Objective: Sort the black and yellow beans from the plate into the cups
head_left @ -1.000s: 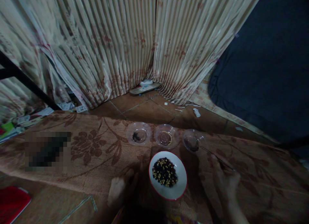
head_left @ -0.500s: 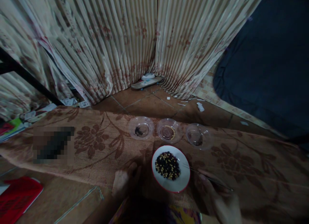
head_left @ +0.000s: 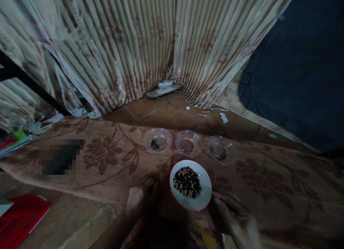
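A white plate with a red rim [head_left: 205, 173] lies before me on the cloth, bearing a heap of mixed dark and pale yellow beans [head_left: 187, 181]. From the right, my right hand [head_left: 236, 216] grips thin metal tweezers [head_left: 206, 190]; their tips are over the plate's right side, at the edge of the heap. My left hand [head_left: 141, 196] rests on the cloth left of the plate, fingers curled in and nothing seen in them. Behind the plate stand three clear plastic bowls: the left bowl [head_left: 164, 148] holds some dark beans, the middle bowl [head_left: 181, 150] pale ones, the right bowl [head_left: 229, 154] a few dark brownish ones.
A brown flowered cloth [head_left: 113, 184] covers the low table. A blurred-out dark object [head_left: 63, 157] lies at left. Beyond the far edge are a skateboard [head_left: 163, 91], white scraps [head_left: 223, 117] and striped curtains [head_left: 150, 37]. A red bag [head_left: 24, 213] lies at lower left.
My right hand has shifted slightly left and the tweezers' tips have come a little lower, nearer the heap's right edge. My left hand stays in place. The view has tilted slightly.
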### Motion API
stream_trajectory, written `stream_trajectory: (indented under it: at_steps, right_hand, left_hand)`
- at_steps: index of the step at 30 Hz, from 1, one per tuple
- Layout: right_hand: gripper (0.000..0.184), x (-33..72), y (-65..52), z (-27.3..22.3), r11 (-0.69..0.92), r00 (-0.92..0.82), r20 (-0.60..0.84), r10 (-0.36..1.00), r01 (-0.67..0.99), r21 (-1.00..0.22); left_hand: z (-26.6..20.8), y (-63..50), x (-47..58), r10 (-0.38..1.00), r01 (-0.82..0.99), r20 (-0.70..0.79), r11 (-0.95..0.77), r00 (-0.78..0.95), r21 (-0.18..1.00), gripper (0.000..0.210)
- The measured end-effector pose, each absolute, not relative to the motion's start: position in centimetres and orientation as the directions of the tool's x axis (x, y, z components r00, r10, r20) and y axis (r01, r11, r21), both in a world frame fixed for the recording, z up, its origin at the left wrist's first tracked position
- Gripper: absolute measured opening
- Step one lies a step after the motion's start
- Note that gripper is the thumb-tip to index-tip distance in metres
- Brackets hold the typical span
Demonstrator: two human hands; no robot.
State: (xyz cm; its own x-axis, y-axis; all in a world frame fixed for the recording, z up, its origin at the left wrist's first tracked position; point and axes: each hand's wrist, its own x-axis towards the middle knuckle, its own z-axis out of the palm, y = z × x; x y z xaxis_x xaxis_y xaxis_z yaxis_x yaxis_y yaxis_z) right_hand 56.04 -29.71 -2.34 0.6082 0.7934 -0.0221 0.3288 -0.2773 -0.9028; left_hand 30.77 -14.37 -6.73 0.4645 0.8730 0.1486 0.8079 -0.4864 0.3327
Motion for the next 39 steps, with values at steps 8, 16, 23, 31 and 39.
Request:
stream_trajectory:
  at_steps: [8,16,23,31,39]
  right_hand:
    - [0.029,56.3,-29.8,-2.8,-0.313,0.603,-0.06,0.795,0.323,-0.893]
    - [0.029,56.3,-29.6,-2.9,-0.3,0.607,-0.035,0.794,0.341,-0.891]
    - [0.028,56.4,-29.7,-3.4,-0.298,0.626,-0.049,0.779,0.3,-0.906]
    - [0.03,56.6,-29.7,-3.3,-0.309,0.707,-0.14,0.693,0.117,-0.944]
    - [0.023,60.4,-27.0,-4.5,0.107,0.81,-0.388,0.44,-0.476,-0.873]
  left_hand:
    - [-6.8,-14.5,30.8,0.875,0.817,0.136,-0.484,0.465,0.315,0.032]
    - [-6.9,-14.5,30.8,0.878,0.82,0.139,-0.478,0.458,0.316,0.03]
    - [-6.5,-14.4,30.9,0.876,0.807,0.12,-0.478,0.467,0.347,0.03]
    - [-6.0,-13.6,31.3,0.939,0.783,-0.043,-0.26,0.342,0.565,0.027]
    - [-4.6,-8.8,34.1,0.939,0.265,-0.314,0.27,0.141,0.926,0.049]
